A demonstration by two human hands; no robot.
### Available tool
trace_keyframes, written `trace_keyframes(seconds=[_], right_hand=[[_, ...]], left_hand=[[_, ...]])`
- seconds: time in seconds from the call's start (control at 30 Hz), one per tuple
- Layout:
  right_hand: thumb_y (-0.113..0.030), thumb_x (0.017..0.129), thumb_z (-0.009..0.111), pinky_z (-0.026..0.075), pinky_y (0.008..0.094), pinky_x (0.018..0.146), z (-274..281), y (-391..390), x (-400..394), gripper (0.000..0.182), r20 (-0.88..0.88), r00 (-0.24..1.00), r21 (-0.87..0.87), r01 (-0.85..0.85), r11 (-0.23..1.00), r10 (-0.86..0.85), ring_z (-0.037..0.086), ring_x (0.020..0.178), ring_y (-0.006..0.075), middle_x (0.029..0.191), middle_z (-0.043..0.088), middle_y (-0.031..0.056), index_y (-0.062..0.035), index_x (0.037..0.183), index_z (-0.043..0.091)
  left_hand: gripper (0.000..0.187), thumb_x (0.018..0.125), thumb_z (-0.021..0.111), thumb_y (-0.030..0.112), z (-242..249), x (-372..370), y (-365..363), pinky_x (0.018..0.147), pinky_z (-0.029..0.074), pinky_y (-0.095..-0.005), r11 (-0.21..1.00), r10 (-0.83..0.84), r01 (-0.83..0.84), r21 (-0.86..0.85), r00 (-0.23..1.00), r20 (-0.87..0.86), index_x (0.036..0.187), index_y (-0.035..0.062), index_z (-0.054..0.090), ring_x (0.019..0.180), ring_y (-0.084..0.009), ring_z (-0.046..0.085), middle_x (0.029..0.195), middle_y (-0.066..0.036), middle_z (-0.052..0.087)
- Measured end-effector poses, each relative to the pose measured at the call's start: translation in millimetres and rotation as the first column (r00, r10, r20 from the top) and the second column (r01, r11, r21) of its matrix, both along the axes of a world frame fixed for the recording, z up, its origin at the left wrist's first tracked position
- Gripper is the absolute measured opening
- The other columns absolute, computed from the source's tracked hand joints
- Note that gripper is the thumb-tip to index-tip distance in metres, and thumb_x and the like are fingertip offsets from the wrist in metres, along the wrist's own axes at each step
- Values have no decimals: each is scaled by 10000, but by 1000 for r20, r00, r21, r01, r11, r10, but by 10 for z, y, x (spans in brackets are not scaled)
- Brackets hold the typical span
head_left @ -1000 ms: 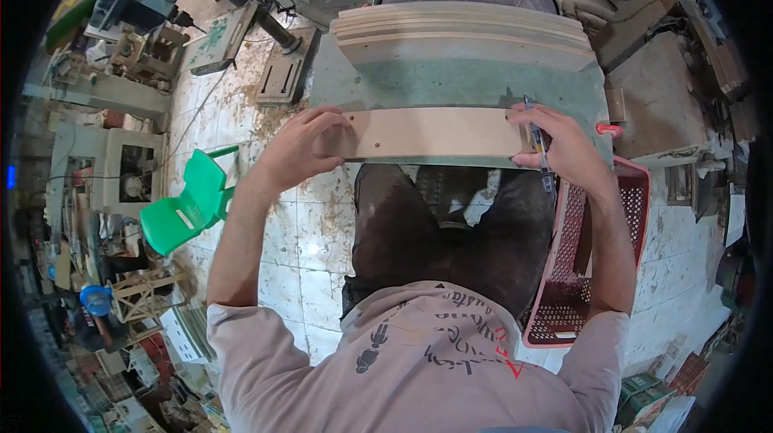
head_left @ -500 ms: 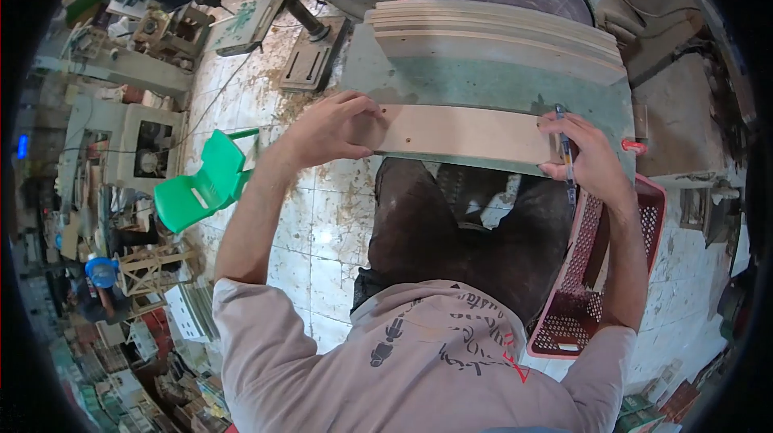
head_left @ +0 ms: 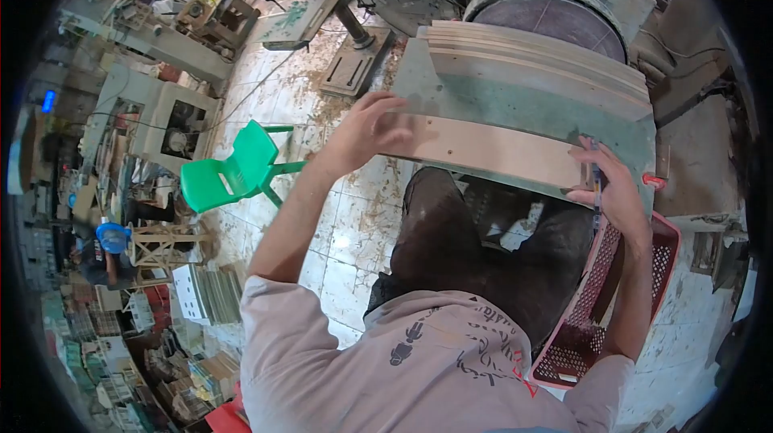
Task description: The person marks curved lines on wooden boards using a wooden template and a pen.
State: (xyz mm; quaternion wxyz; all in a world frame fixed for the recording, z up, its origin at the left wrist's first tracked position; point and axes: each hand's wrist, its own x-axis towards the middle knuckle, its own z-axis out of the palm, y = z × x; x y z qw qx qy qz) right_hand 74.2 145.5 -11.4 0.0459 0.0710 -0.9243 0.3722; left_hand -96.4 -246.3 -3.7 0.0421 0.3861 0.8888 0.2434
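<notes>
A pale wooden board (head_left: 499, 151) with small dark holes near its left end lies flat along the near edge of a green work surface (head_left: 523, 103). My left hand (head_left: 366, 137) is at the board's left end, its fingers apart and slightly blurred, with no grip on the wood. At the other end, my right hand (head_left: 616, 183) has a pen (head_left: 597, 183) tucked among its fingers. Its thumb and fingertips rest at the board's right end.
Several stacked boards (head_left: 539, 59) lie at the back of the surface, before a large round disc (head_left: 547, 18). A red perforated crate (head_left: 664, 264) stands at lower right. A green chair (head_left: 241, 167) and a drill press base (head_left: 358, 63) are to the left.
The view has swung, shifting everything rightward and slightly down. My left hand has loosened from the board's left end and its fingers have spread. My right hand stays at the right end with the pen.
</notes>
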Motion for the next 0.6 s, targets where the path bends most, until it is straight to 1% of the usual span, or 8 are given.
trace_keyframes(seconds=[0.03, 0.07, 0.1, 0.13, 0.17, 0.23, 0.33, 0.6], right_hand=[[-133, 681, 809, 408, 390, 1017, -28, 13, 39, 500, -6, 1000, -5, -6, 1000, 6, 548, 1181, 316, 1252, 600, 161, -45, 1123, 593], [-139, 703, 802, 391, 379, 1033, -63, 40, 83, 492, -23, 992, -123, 119, 985, -123, 534, 1207, 296, 1284, 587, 158, -40, 1136, 590], [-145, 726, 794, 373, 369, 1050, -102, 65, 130, 483, -20, 969, -241, 236, 941, -248, 520, 1233, 277, 1315, 573, 154, -35, 1148, 586], [-133, 846, 698, 429, 304, 943, -145, 82, 178, 299, -92, 926, -184, 345, 920, -366, 578, 1086, 198, 1204, 618, 130, -10, 1093, 584], [-133, 846, 698, 429, 304, 943, -236, 144, 215, 299, -90, 930, -188, 336, 923, -357, 578, 1086, 198, 1204, 618, 130, -10, 1093, 584], [-158, 913, 652, 441, 263, 781, -427, 223, 259, 184, -53, 787, -244, 586, 773, -614, 557, 825, 130, 890, 624, 46, -3, 1002, 604], [-157, 950, 606, 381, 221, 654, -501, 106, 311, 154, -129, 793, -255, 554, 793, -596, 441, 694, 71, 750, 512, -17, -4, 930, 603], [-153, 945, 611, 378, 215, 640, -483, 62, 346, 151, -55, 799, -304, 558, 772, -599, 448, 691, 61, 756, 522, -25, -2, 940, 603]], left_hand=[[449, 873, 685, 268, -16, 22, -46, 960, 456, -356, 980, 148, -152, 125, 988, 44, 1264, 84, 562, 1166, -285, 530, 1292, -122, 520], [359, 943, 600, 221, -31, 50, -99, 845, 503, -315, 929, 286, -326, 177, 933, 218, 1247, 31, 585, 1007, -210, 605, 1169, -120, 605], [359, 943, 600, 221, -51, 45, -161, 845, 503, -315, 926, 296, -335, 173, 930, 216, 1247, 31, 585, 1007, -210, 605, 1169, -120, 605], [348, 947, 593, 207, -89, 37, -240, 792, 508, -296, 903, 334, -397, 163, 889, 313, 1235, 12, 595, 915, -172, 610, 1080, -104, 636], [338, 951, 585, 193, -122, 39, -307, 738, 513, -277, 878, 366, -456, 147, 837, 407, 1223, -7, 604, 824, -134, 615, 991, -89, 667], [301, 938, 603, 163, -154, 112, -312, 697, 495, -242, 814, 370, -538, 222, 773, 515, 1152, -45, 644, 749, -90, 587, 893, -50, 676], [258, 911, 628, 119, -145, 154, -281, 683, 488, -230, 812, 343, -541, 219, 746, 571, 1095, -56, 673, 734, -92, 584, 892, -50, 673], [265, 881, 649, 82, -203, 152, -276, 723, 476, -235, 756, 338, -609, 241, 677, 654, 1097, -69, 668, 770, -97, 581, 880, -50, 674]])
